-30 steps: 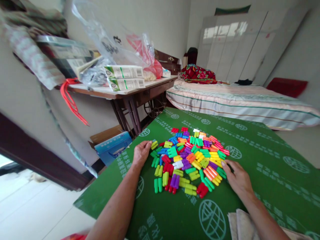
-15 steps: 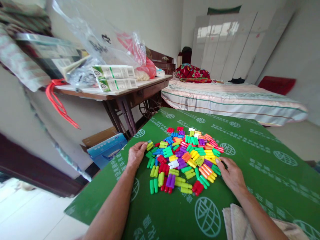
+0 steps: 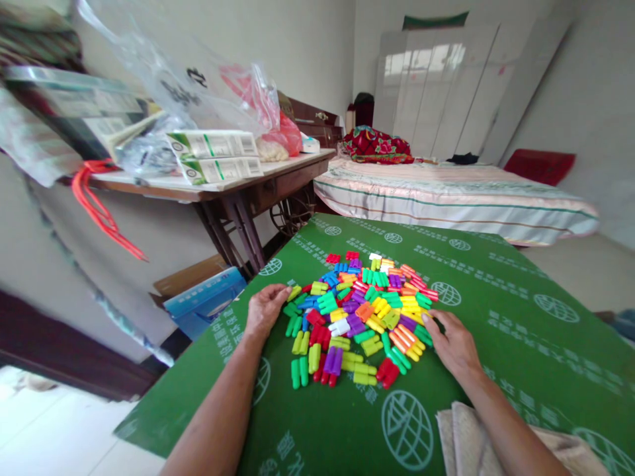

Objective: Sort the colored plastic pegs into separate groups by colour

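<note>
From the head view we looked across a bedroom, with a striped bed (image 3: 446, 192) beyond the tabletop's far edge, a wardrobe (image 3: 436, 99) behind it and a cluttered side table (image 3: 292, 175) past the left edge. On the green tabletop (image 3: 347, 423) a loose pile of plastic blocks (image 3: 356, 324) lay around the middle, well in from the far edge. A folded cloth (image 3: 464, 436) lay towards the near edge, by our right forearm.

Our left hand (image 3: 265, 307) was at the pile's left rim, thumb and forefinger drawn together at the near end of a yellow-green block (image 3: 294, 293); we could not tell whether they pinched it or merely touched it. Our right hand (image 3: 451, 340) curved loosely at the opposite rim, beside a green block (image 3: 424, 335), and its grip was also unclear.

We judged that an inward push from either side could ride blocks over one another, while a careless outward sweep could scatter them towards the left edge. The yellow-green block's long axis ran diagonally, from our left fingertips towards the far edge and rightwards; the rest of the pile pointed every which way.
</note>
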`<state>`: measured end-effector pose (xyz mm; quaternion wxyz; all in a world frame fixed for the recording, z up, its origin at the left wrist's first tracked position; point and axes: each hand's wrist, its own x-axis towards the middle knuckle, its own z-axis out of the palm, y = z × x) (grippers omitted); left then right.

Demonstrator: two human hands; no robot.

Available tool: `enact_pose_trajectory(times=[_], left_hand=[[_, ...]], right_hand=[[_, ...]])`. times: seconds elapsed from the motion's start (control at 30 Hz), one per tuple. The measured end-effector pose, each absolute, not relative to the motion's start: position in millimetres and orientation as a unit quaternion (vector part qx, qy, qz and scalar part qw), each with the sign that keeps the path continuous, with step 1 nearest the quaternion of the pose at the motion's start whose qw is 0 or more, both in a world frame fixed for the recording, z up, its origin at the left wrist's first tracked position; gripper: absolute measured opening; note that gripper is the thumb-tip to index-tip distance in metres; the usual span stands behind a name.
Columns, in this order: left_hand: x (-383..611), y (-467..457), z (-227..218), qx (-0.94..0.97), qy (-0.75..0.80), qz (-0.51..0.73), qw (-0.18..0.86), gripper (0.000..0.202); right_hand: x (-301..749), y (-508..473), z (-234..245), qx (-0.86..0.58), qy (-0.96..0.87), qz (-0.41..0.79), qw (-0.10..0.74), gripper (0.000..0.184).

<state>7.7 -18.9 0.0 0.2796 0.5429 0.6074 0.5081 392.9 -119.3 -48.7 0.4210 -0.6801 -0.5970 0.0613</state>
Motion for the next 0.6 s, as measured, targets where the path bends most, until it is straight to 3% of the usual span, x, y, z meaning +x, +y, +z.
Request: enact_pose_trajectory(times=[0.43,0.6], left_hand=[[10.3,-18.7,7.4,0.524,0.610,0.507,0.310,0.045],[11.4,-17.5,9.3,0.523,0.610,0.501,0.321,0.047]], right_hand=[[389.4,-118.0,-43.7,-0.680,-0.583,0.073,0.439,0.047],[391.9,-115.9,-43.4,-0.678,-0.534,0.140,0.485,0.048]])
